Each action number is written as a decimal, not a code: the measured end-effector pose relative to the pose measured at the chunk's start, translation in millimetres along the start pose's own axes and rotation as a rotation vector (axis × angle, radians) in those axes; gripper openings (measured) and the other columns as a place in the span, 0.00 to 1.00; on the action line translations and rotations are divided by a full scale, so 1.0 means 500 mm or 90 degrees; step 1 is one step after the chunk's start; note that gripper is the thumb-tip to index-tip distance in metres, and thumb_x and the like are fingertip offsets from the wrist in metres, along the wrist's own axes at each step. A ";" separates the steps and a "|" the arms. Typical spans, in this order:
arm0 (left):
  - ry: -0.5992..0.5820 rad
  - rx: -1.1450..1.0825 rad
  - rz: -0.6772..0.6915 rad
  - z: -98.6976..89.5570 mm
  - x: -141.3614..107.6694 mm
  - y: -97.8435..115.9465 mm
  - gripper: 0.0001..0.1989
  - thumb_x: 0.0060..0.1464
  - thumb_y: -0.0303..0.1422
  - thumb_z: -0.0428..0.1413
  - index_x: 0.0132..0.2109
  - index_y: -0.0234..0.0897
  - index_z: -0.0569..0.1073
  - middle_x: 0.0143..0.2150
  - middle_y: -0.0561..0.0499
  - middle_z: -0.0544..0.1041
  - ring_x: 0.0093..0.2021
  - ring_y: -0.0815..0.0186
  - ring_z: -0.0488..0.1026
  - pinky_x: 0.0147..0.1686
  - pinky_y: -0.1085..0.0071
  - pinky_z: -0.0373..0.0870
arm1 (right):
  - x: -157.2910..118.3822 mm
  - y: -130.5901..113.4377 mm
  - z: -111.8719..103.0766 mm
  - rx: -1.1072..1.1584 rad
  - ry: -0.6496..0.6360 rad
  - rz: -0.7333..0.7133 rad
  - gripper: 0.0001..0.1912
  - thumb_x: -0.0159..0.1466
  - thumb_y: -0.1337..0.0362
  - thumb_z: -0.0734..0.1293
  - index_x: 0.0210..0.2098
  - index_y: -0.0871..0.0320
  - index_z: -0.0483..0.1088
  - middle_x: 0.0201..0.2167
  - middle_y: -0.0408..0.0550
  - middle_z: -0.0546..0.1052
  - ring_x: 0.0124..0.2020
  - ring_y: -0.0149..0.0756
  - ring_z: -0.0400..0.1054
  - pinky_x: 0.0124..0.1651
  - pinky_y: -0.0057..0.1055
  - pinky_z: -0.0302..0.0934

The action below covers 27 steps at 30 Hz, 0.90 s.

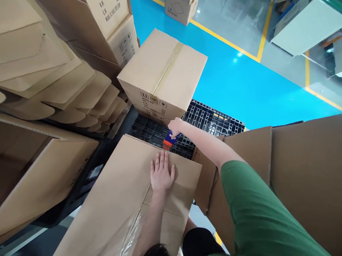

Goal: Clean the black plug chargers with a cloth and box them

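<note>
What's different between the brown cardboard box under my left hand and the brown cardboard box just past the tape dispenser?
The near box bears your flat left hand; the far box's top has no hand on it. The near box's clear plastic tape looks shiny and wrinkled; the far box's yellowish tape lies flat. The far box shows black printing on its side; the near box shows none here. Both have taped top seams.

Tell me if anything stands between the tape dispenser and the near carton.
Nothing visible does. The right hand holds the tape dispenser just beyond the far edge of the near carton; the left hand lies flat on top, close by but not between. Whether dispenser and carton touch, I cannot tell.
</note>
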<state>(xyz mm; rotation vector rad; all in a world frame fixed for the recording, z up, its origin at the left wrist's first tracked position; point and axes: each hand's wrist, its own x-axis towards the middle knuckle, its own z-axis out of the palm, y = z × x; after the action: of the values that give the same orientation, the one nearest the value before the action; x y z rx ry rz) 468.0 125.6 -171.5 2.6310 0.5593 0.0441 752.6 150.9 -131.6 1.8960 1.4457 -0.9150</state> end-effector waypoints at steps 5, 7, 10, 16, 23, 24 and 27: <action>0.011 0.023 0.012 0.004 0.000 0.000 0.34 0.66 0.39 0.46 0.74 0.36 0.49 0.74 0.43 0.56 0.74 0.50 0.52 0.72 0.45 0.46 | 0.017 0.007 0.009 0.010 0.018 -0.005 0.19 0.69 0.53 0.67 0.53 0.60 0.71 0.53 0.52 0.74 0.52 0.40 0.71 0.56 0.46 0.68; 0.015 0.033 0.014 0.007 0.000 0.000 0.34 0.67 0.40 0.46 0.75 0.36 0.48 0.74 0.43 0.55 0.74 0.49 0.52 0.72 0.45 0.44 | 0.014 0.011 0.009 0.015 0.034 -0.008 0.19 0.69 0.53 0.67 0.53 0.60 0.71 0.53 0.52 0.74 0.53 0.41 0.71 0.57 0.47 0.67; 0.015 0.043 0.019 0.012 -0.002 0.000 0.34 0.67 0.40 0.45 0.75 0.35 0.46 0.74 0.42 0.54 0.74 0.48 0.51 0.72 0.44 0.44 | 0.001 0.009 0.009 0.013 0.061 -0.017 0.19 0.69 0.53 0.66 0.53 0.59 0.71 0.55 0.52 0.73 0.55 0.42 0.69 0.60 0.48 0.65; 0.017 0.049 0.024 0.003 0.000 0.006 0.34 0.66 0.40 0.46 0.74 0.36 0.50 0.74 0.41 0.57 0.73 0.45 0.55 0.70 0.42 0.48 | -0.043 0.010 0.007 -0.010 0.082 -0.015 0.20 0.69 0.52 0.66 0.53 0.59 0.71 0.56 0.53 0.73 0.57 0.43 0.68 0.63 0.50 0.61; 0.003 0.056 0.084 -0.028 0.081 0.003 0.23 0.65 0.42 0.54 0.62 0.37 0.70 0.65 0.39 0.70 0.67 0.50 0.64 0.67 0.43 0.56 | -0.063 0.026 0.013 -0.019 0.094 0.012 0.22 0.68 0.50 0.66 0.52 0.60 0.71 0.53 0.53 0.74 0.54 0.42 0.70 0.60 0.50 0.64; -0.001 0.054 0.100 -0.027 0.090 0.001 0.21 0.64 0.42 0.55 0.60 0.37 0.71 0.65 0.40 0.70 0.67 0.52 0.64 0.67 0.44 0.57 | -0.060 0.020 0.018 -0.013 0.095 0.012 0.22 0.68 0.50 0.66 0.52 0.60 0.71 0.53 0.53 0.75 0.54 0.42 0.70 0.60 0.49 0.64; -0.010 0.051 0.128 -0.015 0.104 -0.006 0.20 0.64 0.42 0.56 0.57 0.35 0.72 0.61 0.41 0.72 0.65 0.53 0.67 0.65 0.45 0.60 | -0.043 -0.013 0.035 0.016 0.099 -0.004 0.22 0.69 0.50 0.66 0.52 0.60 0.71 0.53 0.53 0.75 0.54 0.42 0.70 0.60 0.49 0.64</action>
<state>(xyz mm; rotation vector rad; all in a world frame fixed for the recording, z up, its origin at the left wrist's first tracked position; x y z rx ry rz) 513.7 152.0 -169.1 2.7550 0.2948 0.0647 739.5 126.5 -124.8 2.0201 1.5366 -0.8082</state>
